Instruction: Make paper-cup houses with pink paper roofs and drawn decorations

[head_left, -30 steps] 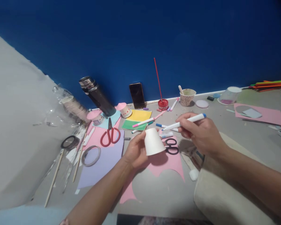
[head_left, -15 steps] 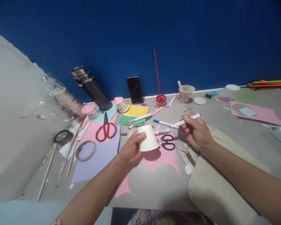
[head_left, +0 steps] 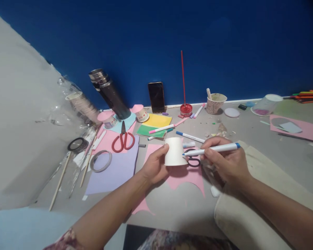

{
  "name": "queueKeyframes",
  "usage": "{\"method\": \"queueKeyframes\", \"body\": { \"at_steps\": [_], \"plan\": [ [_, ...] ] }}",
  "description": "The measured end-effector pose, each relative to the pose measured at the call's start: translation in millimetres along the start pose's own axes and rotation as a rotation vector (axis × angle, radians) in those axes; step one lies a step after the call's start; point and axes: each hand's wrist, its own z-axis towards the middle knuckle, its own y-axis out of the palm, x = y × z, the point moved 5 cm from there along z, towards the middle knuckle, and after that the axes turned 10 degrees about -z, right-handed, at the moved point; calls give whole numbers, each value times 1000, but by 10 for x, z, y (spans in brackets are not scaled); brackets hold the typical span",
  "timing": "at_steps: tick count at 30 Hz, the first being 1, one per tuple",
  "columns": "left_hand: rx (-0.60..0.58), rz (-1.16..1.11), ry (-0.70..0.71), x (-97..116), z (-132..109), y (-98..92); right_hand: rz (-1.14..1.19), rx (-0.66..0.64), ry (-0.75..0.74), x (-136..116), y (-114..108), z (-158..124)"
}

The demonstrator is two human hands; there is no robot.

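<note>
Your right hand (head_left: 227,162) has brought the marker (head_left: 211,149) down to lie nearly level, tip pointing left at the white cup (head_left: 174,151), fingers pinched round its barrel. Your left hand (head_left: 153,167) wraps that cup, mouth down, over the pink paper (head_left: 188,177) beside black scissors (head_left: 194,161)

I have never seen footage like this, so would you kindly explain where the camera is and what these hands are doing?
There is no machine here: the single view comes from a camera worn on a person's head, looking down at their own bare hands. The left hand holds a white paper cup upside down, and the right hand holds a marker with its tip at the cup's side. Beneath them lie pink paper and black scissors on the grey surface. Further left are red scissors and a tape roll; a dark flask and a phone stand at the blue wall.
</note>
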Motion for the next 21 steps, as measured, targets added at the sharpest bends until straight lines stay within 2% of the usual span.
{"method": "queueKeyframes", "body": {
  "at_steps": [6,9,15,21],
  "plan": [
    [19,58,48,24,-27,14,115,90,98,124,-54,110],
    [9,131,75,23,-44,16,159,129,89,170,-100,138],
    [11,138,84,-1,-44,50,13,79,14,102,-87,43],
    [6,98,58,-16,-32,42,11,88,17,102,-86,32]
  ]
}}
